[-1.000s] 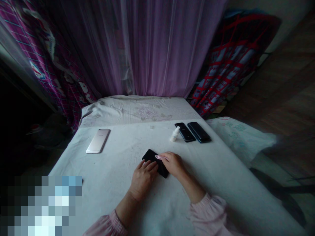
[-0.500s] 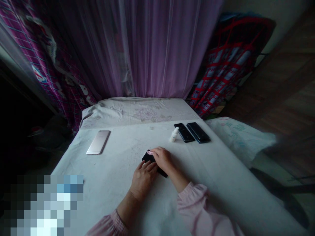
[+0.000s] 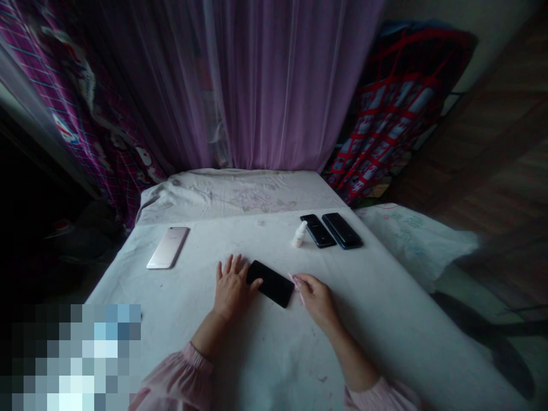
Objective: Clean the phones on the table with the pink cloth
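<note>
Head view looks down at my two hands on a white sheet (image 3: pixel 265 365). My hands are apart, and a black phone (image 3: pixel 270 283) lies flat between them, near the middle of the sheet. My left hand (image 3: pixel 231 288) is open and rests flat, with the thumb side up against one end of the phone. My right hand (image 3: pixel 317 299) is curled a little and pinches a small pink cloth (image 3: pixel 295 283). It is so small that I can't be sure it is a cloth. It sits just beside the other end of the phone, and I can't tell if it touches.

Farther off, a little white spray bottle (image 3: pixel 300 234) stands up by itself. Just to the right of it, two dark phones (image 3: pixel 329 230) lie side by side. A pale pink phone (image 3: pixel 168 248) lies alone on the left side of the sheet.

So far, the black phone is the only one between my hands. The other three phones and the bottle have no hand on them. I can't tell if any phone has been wiped. A purple curtain (image 3: pixel 274 85) hangs behind it all.
</note>
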